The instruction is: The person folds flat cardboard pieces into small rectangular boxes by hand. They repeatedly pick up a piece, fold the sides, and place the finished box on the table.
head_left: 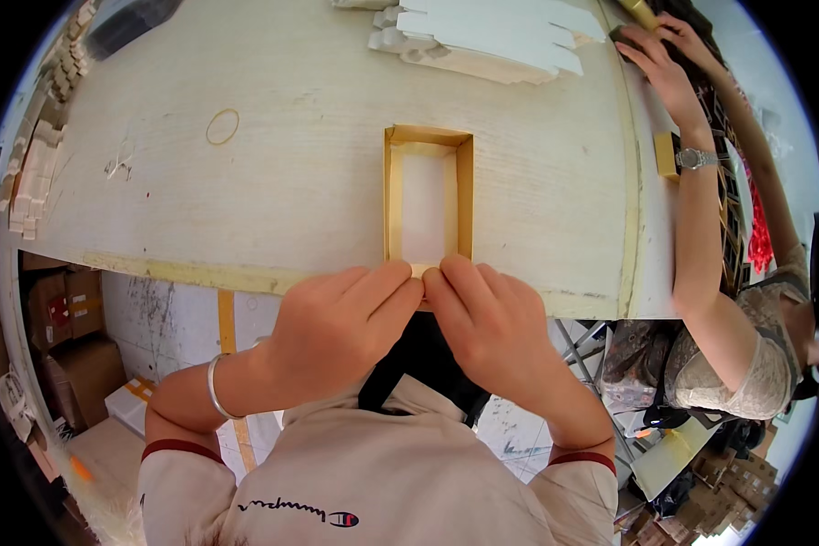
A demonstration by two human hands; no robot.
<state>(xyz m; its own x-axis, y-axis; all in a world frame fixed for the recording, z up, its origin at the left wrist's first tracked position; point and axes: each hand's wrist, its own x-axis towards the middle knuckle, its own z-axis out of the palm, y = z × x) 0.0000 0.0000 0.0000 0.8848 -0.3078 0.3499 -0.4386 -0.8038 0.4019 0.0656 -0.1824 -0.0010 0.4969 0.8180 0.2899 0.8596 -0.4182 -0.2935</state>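
An open gold-walled cardboard box (465,191) with a pale inside lies on the light wooden table (291,182), near its front edge. My left hand (341,323) and my right hand (491,323) meet at the box's near wall, fingertips pinching that edge together. A silver bangle circles my left wrist.
A stack of flat white box blanks (491,36) lies at the back. A rubber band (222,126) rests at the left middle. White pieces (32,173) line the left edge. A co-worker's arm with a wristwatch (696,159) reaches in at the right beside a small gold block (666,153). Cardboard cartons (64,337) stand below left.
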